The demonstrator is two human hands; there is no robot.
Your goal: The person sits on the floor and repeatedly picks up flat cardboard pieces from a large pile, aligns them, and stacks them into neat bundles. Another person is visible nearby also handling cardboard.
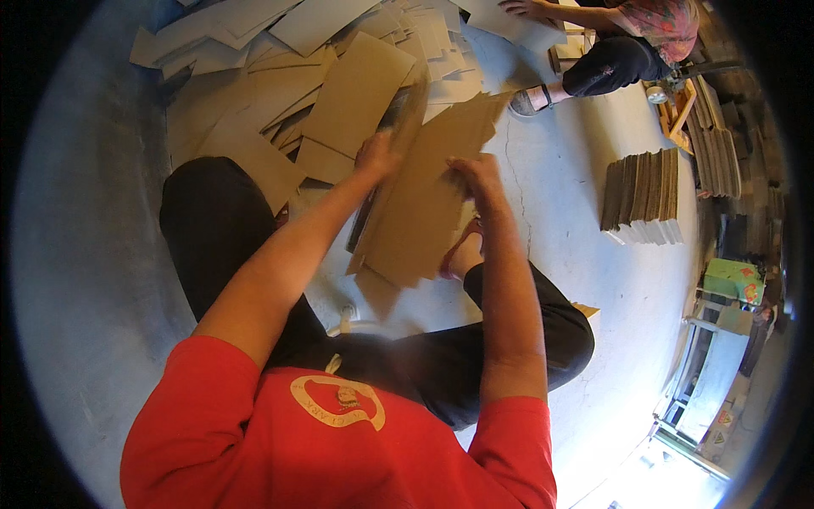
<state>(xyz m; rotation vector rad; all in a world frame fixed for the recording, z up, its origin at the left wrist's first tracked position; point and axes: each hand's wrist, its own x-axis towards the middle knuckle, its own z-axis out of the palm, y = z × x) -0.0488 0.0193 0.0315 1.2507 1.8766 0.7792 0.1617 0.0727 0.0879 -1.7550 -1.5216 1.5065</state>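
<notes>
Between my knees I hold several brown cardboard sheets point(421, 191) in a loose stack, tilted, with uneven ends. My left hand point(377, 158) is closed on the left side of the stack; some of its fingers are blurred. On the right edge my right hand point(477, 178) is closed, thumb over the top sheet. A heap of loose cardboard pieces point(360, 89) lies on the floor just beyond my left hand. The sheets cover part of my feet.
Another person point(623, 51) sits at the far right, one hand on a pale sheet point(509, 24). A neat stack of cardboard point(642, 197) stands on the floor to the right. Farther right are a green box point(733, 282) and a pale bench point(716, 373). A wall point(93, 254) runs along the left.
</notes>
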